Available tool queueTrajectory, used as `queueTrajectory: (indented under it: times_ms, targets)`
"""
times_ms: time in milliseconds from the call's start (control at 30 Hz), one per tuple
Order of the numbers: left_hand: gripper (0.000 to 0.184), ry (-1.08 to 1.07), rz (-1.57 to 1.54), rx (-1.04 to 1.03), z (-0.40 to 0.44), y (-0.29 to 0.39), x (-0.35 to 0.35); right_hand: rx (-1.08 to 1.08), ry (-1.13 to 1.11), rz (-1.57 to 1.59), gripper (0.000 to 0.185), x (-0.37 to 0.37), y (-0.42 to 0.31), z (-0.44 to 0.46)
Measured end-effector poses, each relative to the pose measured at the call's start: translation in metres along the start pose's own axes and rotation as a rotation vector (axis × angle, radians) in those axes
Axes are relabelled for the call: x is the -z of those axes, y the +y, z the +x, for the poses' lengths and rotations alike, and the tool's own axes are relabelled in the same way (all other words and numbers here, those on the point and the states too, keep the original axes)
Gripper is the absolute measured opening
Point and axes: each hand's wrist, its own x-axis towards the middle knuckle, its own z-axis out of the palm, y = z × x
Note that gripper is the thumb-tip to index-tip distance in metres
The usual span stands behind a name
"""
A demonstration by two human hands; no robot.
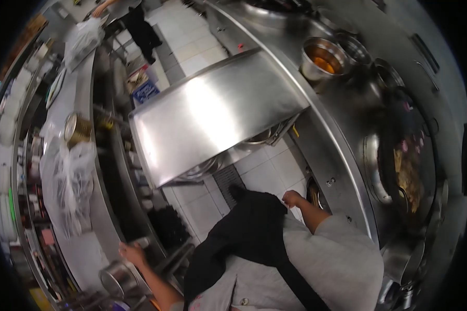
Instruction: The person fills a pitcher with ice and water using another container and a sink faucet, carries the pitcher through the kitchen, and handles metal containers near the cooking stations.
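At the left counter's edge, my left hand (133, 254) is closed around or against a small pale cylindrical thing (141, 242), whose kind I cannot make out. Just below that hand stands a round steel pot (118, 279). My right hand (293, 198) is a loose fist in front of the black apron (249, 223), with nothing visible in it. Ahead of me is a steel-topped table (213, 111), apart from both hands, with metal bowls (207, 168) on a level beneath its top.
A plastic bag (70, 181) and a large can (78, 128) stand on the left counter (88, 254). Along the right are a wok (412, 176) with food and a pot (321, 57) of orange liquid. Another person's hand (99, 10) shows at the top left.
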Motion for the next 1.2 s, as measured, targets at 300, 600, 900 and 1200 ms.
queueTrajectory:
  times_ms: [300,600,900,1200]
  targets:
    - [0.075,-0.021,-0.033,-0.069,0.001,-0.005,-0.004,-0.214,0.32,1.091,0.013,0.019,-0.018,-0.023]
    - [0.059,0.111,-0.298,0.019,-0.036,0.009,0.019,0.322,0.466,0.238,0.018,-0.064,0.086,0.054]
    - [0.048,0.6,-1.041,0.49,-0.137,-0.016,0.051,0.227,0.135,0.707,0.016,0.106,-0.167,-0.012]
    - [0.074,0.756,-1.106,0.961,-0.089,-0.122,0.069,1.013,-0.023,0.238,0.033,0.199,-0.506,-0.018]
